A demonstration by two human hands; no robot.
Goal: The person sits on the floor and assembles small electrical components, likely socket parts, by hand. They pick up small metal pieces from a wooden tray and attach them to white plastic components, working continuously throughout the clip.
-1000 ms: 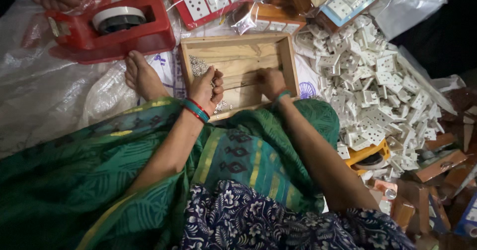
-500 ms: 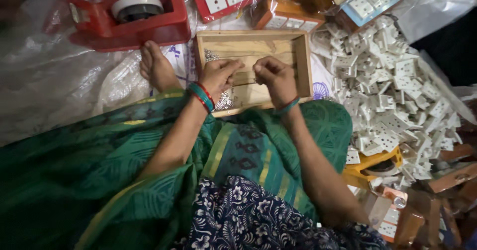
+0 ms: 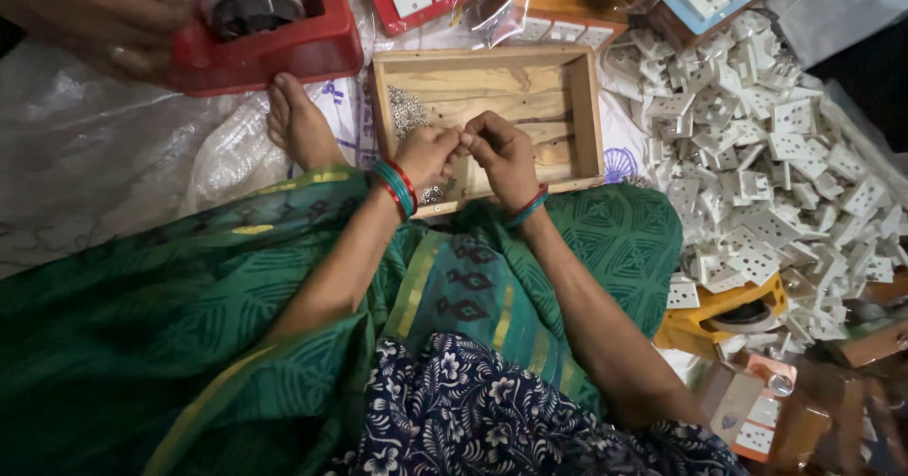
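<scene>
Meeting now above wooden tray [image 3: 577,107]: left hand [image 3: 427,155] and right hand [image 3: 501,150], apart a second ago, fingertips pinched together on tiny part, too small to identify; screw heap [image 3: 407,112] in tray's left corner

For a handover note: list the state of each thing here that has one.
Shallow wooden tray: open-topped, small metal bits piled in its left corner.
Left hand: fingers pinched, meeting the right hand.
Right hand: fingers pinched.
Red tape dispenser: loaded with a roll.
White socket plates: heaped loose.
</scene>
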